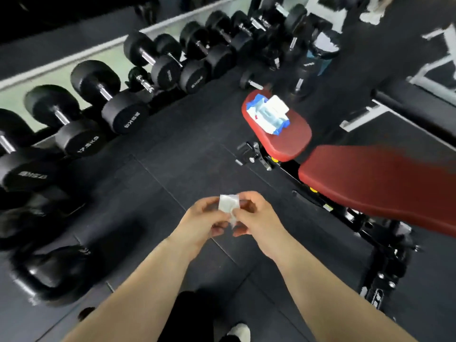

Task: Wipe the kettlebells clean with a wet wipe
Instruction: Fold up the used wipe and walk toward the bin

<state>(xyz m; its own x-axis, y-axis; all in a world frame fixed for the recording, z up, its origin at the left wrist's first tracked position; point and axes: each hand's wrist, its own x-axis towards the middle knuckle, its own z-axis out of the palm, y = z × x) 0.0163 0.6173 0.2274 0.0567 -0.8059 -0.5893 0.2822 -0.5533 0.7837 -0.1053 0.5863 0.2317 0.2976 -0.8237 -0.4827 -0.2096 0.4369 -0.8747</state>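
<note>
Both hands meet in front of the body, low centre of view, above the black rubber floor (185, 156). L hand (199, 218) and R hand (256, 215) both hold a small folded wet wipe (228, 203). The fingers and thumbs of each hand curl in and pinch it from opposite sides. The wipe is white and sticks up between the fingertips, w/ a bit hanging down between the palms.

The pack of wipes (269, 113), blue and white w/ its flap up, lies on the small red seat pad (288, 141) of a bench. The long red back pad (370, 183) sits just beside the seat pad, to the R.

A row of black dumbbells (118, 112) runs along the L side and top, on a low rack by a mirror. At lower L sit dark round weights (51, 267). They're too blurred to be sure, poss. the kettlebells, and well apart from the hands. A dark bottle (320, 53) stands near the top R. A foot in a white sock (238, 332) shows at the bottom edge.
</note>
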